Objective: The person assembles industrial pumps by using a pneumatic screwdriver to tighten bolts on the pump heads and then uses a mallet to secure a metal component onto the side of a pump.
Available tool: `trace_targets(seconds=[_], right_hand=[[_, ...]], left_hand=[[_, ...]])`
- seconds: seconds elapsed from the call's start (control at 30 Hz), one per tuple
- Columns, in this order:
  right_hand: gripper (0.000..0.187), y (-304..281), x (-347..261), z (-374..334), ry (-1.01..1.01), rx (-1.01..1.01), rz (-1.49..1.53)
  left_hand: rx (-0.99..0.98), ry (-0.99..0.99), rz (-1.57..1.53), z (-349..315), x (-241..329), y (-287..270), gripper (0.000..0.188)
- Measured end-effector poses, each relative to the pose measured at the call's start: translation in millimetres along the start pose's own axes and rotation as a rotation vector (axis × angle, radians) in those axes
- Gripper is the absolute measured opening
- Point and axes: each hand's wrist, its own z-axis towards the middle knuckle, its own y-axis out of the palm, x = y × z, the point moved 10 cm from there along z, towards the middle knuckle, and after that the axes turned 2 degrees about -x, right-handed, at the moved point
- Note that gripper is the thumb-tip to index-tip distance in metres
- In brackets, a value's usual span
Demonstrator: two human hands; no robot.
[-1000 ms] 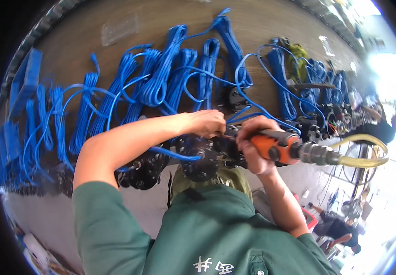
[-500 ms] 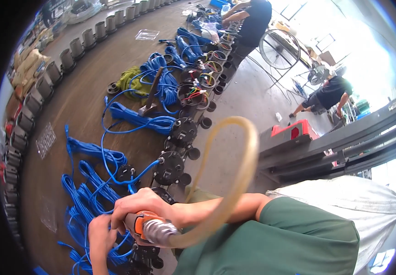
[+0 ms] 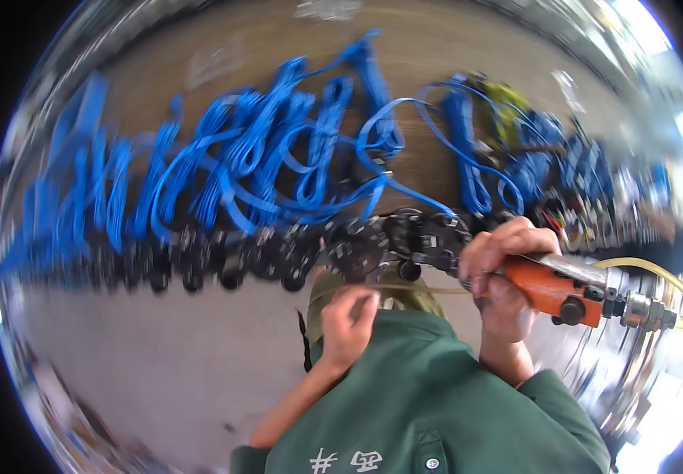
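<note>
My right hand (image 3: 507,272) is wrapped round an orange air tool (image 3: 551,291) with a metal fitting and a tan hose (image 3: 677,284) at its outer end. The tool's working end is hidden by my fingers, close to the row of black round housings (image 3: 357,251). My left hand (image 3: 347,325) is in front of my body, just below that row, with its fingers curled in. Whether it holds anything small I cannot make out. A blue cable (image 3: 416,193) runs down to a black housing left of my right hand.
Several bundles of blue cable (image 3: 326,146) lie along the brown table (image 3: 428,47) behind the housings. Toward the right are a yellow-green cloth (image 3: 507,107) and open housings with coloured wires (image 3: 559,221). Flat clear plastic pieces (image 3: 215,65) rest farther back. Motion smears the picture.
My view has swung round to face the table. My hands, close together before, are now apart; the right still grips the air tool, now seen from its side with its hose end pointing right.
</note>
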Motion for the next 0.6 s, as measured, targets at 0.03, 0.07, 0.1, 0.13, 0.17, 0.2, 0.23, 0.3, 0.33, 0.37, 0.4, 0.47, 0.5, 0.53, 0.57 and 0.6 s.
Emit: trace_targets(seconds=[0.03,0.07,0.1,0.13,0.17,0.2,0.23,0.3,0.33,0.37,0.4,0.47,0.5,0.53,0.57,0.6], right_hand=[[0.03,4,10,-3,0.026,-0.062,0.045],[0.033,8,17,-6,0.049,-0.12,0.081],[0.032,11,22,-8,0.081,-0.168,0.095],[0.031,14,29,-12,0.112,-0.217,0.124],[0.032,14,35,-15,0.121,-0.257,0.131],[0.033,20,48,-23,0.116,-0.294,0.126],[0.032,22,53,-24,0.121,-0.325,0.107],[0.031,28,53,-27,0.1,-0.411,0.071],[0.031,32,53,-28,0.082,-0.452,0.049],[0.03,34,55,-29,0.081,-0.478,0.042],[0.03,37,59,-30,0.099,-0.49,0.048],[0.032,37,29,-32,0.116,-0.511,0.09],[0.043,41,24,-35,0.101,-0.577,0.032],[0.043,42,25,-36,0.102,-0.596,0.034],[0.043,43,26,-38,0.103,-0.614,0.035],[0.043,45,27,-39,0.104,-0.631,0.036]], left_hand=[[0.077,-0.007,0.135,-4,-7,5,0.011],[0.121,-0.053,0.104,-12,-48,19,0.014],[0.053,-0.195,-0.043,-15,-81,38,0.017],[0.112,-0.296,-0.443,-18,-130,63,0.023],[0.165,-0.437,-0.843,-18,-145,81,0.025],[0.189,-0.542,-1.255,-14,-161,97,0.028],[0.281,-0.539,-1.321,-12,-163,99,0.028],[0.44,-0.523,-1.451,-6,-162,104,0.029],[0.422,-0.581,-1.595,1,-163,119,0.024],[0.431,-0.563,-1.692,10,-158,126,0.022],[0.437,-0.545,-1.787,19,-152,132,0.021],[0.477,-0.408,-1.892,21,-126,140,0.018],[0.504,-0.37,-1.942,26,-125,143,0.017],[0.524,-0.349,-1.995,27,-121,143,0.017],[0.539,-0.361,-2.014,23,-118,146,0.017],[0.541,-0.349,-2.007,21,-115,146,0.017]])
